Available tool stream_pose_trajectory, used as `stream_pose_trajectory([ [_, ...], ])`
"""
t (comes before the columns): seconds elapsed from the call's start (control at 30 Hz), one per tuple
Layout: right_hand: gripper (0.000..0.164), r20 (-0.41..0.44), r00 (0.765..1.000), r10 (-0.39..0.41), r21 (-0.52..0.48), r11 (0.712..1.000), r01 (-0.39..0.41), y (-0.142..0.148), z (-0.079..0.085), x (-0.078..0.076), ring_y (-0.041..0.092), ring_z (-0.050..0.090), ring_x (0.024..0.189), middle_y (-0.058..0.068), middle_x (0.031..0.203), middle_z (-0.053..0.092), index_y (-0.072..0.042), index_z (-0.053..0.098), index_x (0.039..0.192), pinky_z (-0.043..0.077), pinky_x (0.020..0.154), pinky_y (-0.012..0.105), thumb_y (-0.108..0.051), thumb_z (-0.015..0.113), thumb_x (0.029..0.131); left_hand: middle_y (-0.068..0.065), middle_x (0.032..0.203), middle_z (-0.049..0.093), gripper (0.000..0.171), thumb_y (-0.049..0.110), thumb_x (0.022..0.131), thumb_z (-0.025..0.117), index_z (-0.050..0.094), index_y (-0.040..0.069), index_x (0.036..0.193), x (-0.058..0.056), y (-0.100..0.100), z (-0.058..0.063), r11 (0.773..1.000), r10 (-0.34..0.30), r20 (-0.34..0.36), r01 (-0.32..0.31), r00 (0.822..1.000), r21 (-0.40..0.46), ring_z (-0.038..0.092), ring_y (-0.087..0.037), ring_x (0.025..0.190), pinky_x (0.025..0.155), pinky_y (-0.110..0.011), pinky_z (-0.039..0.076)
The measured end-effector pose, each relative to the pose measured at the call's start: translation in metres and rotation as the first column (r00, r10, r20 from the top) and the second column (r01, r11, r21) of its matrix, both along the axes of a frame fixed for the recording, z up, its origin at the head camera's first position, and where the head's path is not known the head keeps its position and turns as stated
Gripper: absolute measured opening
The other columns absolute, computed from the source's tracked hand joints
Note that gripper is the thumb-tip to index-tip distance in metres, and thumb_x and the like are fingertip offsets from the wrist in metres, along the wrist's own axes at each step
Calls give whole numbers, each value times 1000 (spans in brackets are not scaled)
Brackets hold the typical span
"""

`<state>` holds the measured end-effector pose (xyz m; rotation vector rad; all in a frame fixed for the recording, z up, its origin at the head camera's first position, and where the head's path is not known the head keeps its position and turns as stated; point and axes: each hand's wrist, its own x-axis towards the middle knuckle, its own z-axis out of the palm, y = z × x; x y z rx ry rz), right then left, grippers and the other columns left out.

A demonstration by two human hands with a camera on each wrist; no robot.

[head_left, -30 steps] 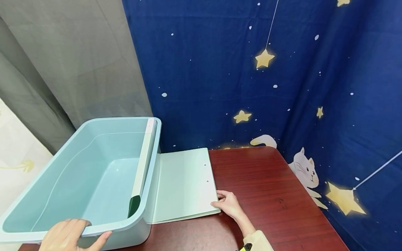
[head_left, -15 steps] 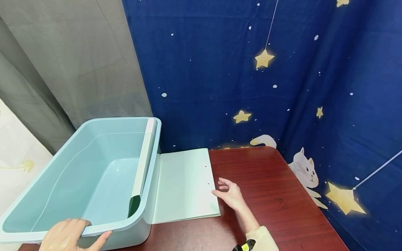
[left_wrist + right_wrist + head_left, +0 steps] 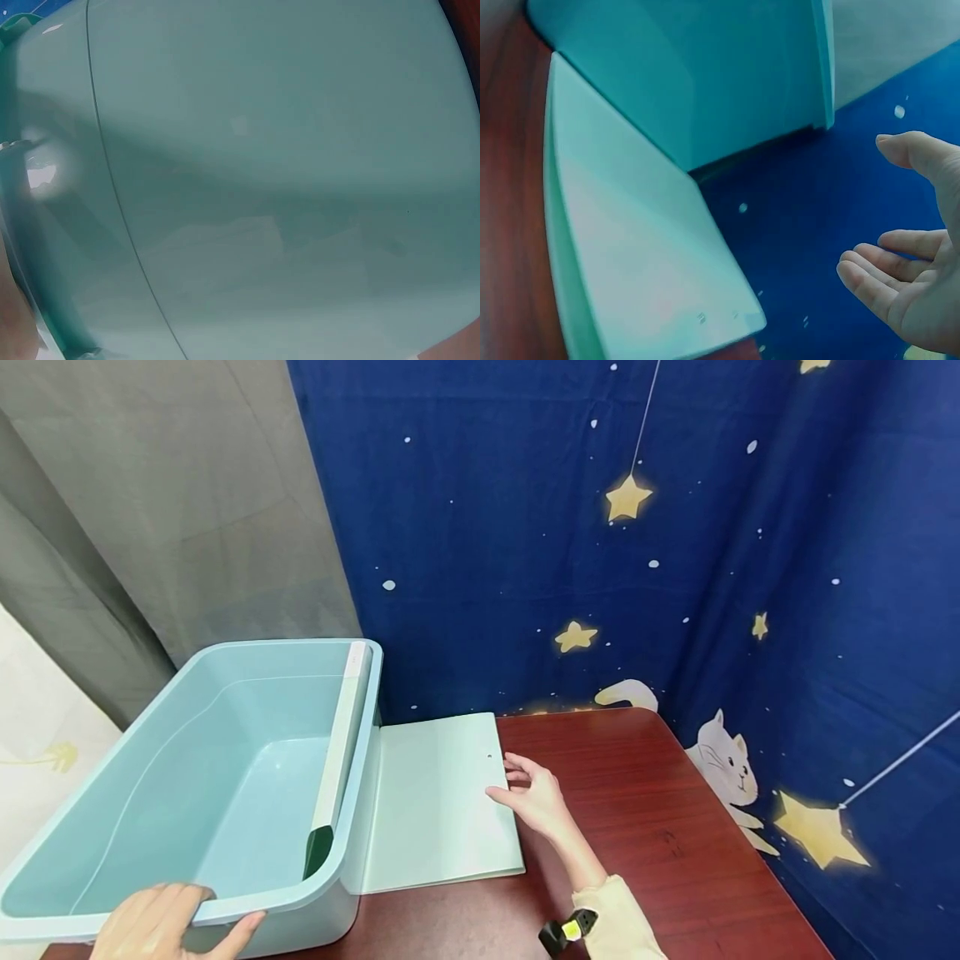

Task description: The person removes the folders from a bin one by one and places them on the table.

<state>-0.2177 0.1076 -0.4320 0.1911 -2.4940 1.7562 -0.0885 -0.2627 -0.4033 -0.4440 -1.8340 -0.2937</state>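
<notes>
A light blue plastic tub (image 3: 273, 785) stands at the left. My left hand (image 3: 161, 922) grips its near rim, fingers over the inside and thumb on the outer side. Against the tub's right inner wall leans a long, narrow item (image 3: 341, 743), white with a dark green near end. Flat on the table beside the tub lies a pale green folder (image 3: 435, 810) with small holes along its right side. Over the folder's right edge hovers my right hand (image 3: 536, 797), thumb and fingers spread apart with nothing between them. The right wrist view shows that hand (image 3: 915, 285) apart from the folder.
The dark red wooden table (image 3: 600, 760) extends to the right of the folder. Behind it hang a blue star-patterned curtain (image 3: 487, 527) and a grey curtain (image 3: 187, 502). A dark band with a yellow patch (image 3: 572, 930) sits at the right wrist.
My right hand has let go of the folder's lower right corner and moved up along its right edge. The folder's raised corner has settled. My left hand stays on the tub rim.
</notes>
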Motion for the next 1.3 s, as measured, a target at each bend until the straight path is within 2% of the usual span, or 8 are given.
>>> stream_pose_trajectory([
  [0.27, 60, -67, 995, 70, -3, 997, -71, -20, 37, 1, 24, 59, 101, 7, 118, 58, -7, 52, 126, 46, 85, 38, -24, 75, 73, 5, 43, 32, 65, 69, 72, 51, 45, 8, 50, 0, -8, -8, 1000, 23, 54, -23, 998, -9, 23, -11, 37, 36, -25, 15],
  [0.43, 60, -114, 981, 155, -9, 988, -157, -41, 62, 7, 23, 59, 102, 9, 120, 57, -6, 51, 127, 47, 84, 35, -23, 74, 74, 5, 43, 32, 66, 69, 73, 50, 46, 7, 51, 0, -9, -7, 999, 40, 68, -39, 997, -14, 24, -13, 36, 36, -25, 15],
  [0.67, 62, -145, 956, 253, 4, 967, -256, -73, 87, 22, 20, 58, 103, 6, 123, 55, -8, 50, 128, 46, 86, 33, -24, 75, 73, 6, 44, 35, 65, 73, 71, 48, 46, 10, 52, 6, -7, -6, 997, 82, 170, -79, 982, -28, 27, -12, 37, 36, -25, 17],
  [0.97, 70, -181, 947, 265, 129, 961, -244, -112, 106, 40, 10, 56, 99, 1, 124, 52, -10, 50, 128, 46, 78, 22, -35, 77, 68, 5, 46, 39, 63, 72, 66, 55, 48, 11, 55, 12, -8, -2, 991, 124, 293, -105, 948, -82, 32, -11, 37, 37, -24, 22],
  [1.13, 74, -178, 951, 254, 201, 955, -217, -128, 109, 47, 7, 52, 98, -3, 123, 51, -9, 50, 127, 44, 75, 19, -40, 78, 65, 6, 46, 37, 62, 72, 67, 54, 46, 11, 55, 12, -8, -1, 992, 121, 302, -100, 946, -83, 31, -10, 38, 38, -24, 22],
  [1.3, 73, -225, 949, 221, 267, 951, -158, -143, 110, 52, 6, 50, 93, -6, 118, 50, -11, 52, 123, 43, 73, 17, -44, 77, 63, 7, 46, 36, 62, 71, 68, 53, 46, 10, 55, 12, -8, 0, 992, 113, 300, -91, 947, -87, 30, -8, 38, 38, -23, 22],
])
